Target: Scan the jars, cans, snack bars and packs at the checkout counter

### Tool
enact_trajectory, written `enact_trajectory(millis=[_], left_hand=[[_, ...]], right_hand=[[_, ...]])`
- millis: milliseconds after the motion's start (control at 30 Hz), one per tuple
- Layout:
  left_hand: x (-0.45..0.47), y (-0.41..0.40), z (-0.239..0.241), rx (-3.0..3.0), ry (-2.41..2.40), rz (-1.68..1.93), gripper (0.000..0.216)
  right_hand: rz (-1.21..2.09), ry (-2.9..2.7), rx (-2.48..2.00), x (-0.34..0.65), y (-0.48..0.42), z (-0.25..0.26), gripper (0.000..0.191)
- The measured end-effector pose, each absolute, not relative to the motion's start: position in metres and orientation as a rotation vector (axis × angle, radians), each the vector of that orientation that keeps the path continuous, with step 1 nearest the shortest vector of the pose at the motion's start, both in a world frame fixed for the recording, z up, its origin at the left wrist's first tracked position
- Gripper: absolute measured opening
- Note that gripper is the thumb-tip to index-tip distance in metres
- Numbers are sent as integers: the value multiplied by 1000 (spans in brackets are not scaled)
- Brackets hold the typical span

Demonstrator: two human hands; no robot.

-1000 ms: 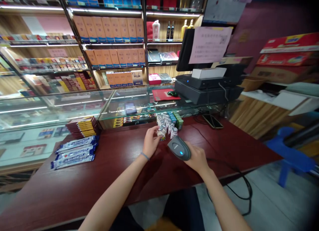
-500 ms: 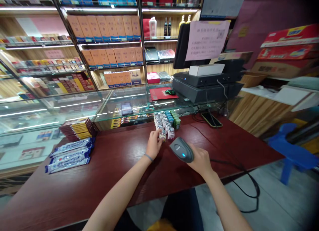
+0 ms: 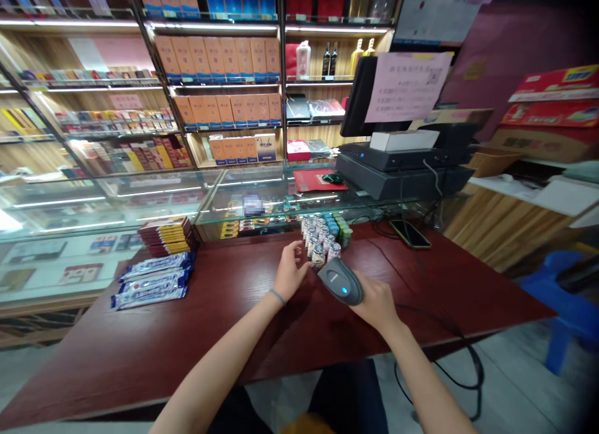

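My right hand point(image 3: 375, 303) grips a dark grey barcode scanner point(image 3: 341, 281) with a lit blue light, its head pointing left over the counter. Beside the front of a cluster of small jars point(image 3: 317, 255), my left hand point(image 3: 291, 271) hovers with fingers apart and nothing in it. The jars stand upright in rows with silvery lids. Behind them on the right are blue containers point(image 3: 331, 223) and green containers point(image 3: 346, 236). The scanner's head partly covers the nearest jars.
Blue-and-white packets point(image 3: 152, 281) lie on the left of the wooden counter point(image 3: 224, 334), before stacked maroon-and-yellow boxes point(image 3: 171, 235). A phone point(image 3: 410, 233) rests at right near cables. Behind stand a glass case point(image 3: 276, 200) and a monitor point(image 3: 359, 97). A blue stool point(image 3: 561, 309) is at right.
My left hand has let go of the front jar and drawn slightly away to its left, fingers spreading. The scanner stays in my right hand. The view has shifted a little left.
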State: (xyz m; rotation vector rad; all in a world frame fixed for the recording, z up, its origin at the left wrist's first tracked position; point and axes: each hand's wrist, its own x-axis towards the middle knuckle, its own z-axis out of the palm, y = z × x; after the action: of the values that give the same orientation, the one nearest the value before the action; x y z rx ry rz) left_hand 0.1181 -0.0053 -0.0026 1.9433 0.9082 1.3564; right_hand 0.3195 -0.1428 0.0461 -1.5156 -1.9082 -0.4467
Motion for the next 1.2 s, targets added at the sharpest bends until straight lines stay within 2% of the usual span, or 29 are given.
enact_trajectory(millis=[233, 467, 633, 1000, 1200], left_hand=[[10, 0, 28, 2029, 1066, 1632, 36], [-93, 10, 29, 1896, 1367, 1801, 40], [-146, 11, 24, 1793, 1512, 1885, 38], [-175, 13, 3, 1806, 1625, 1881, 31], [-177, 18, 19, 1881, 1702, 1899, 29]], right_hand=[[-366, -1923, -1376, 276, -117, 46, 33], [-282, -1996, -1202, 228, -86, 57, 26], [-173, -2038, -1240, 199, -68, 63, 21], [-148, -2029, -1187, 149, -41, 61, 23], [-178, -2007, -1156, 151, -38, 43, 21]])
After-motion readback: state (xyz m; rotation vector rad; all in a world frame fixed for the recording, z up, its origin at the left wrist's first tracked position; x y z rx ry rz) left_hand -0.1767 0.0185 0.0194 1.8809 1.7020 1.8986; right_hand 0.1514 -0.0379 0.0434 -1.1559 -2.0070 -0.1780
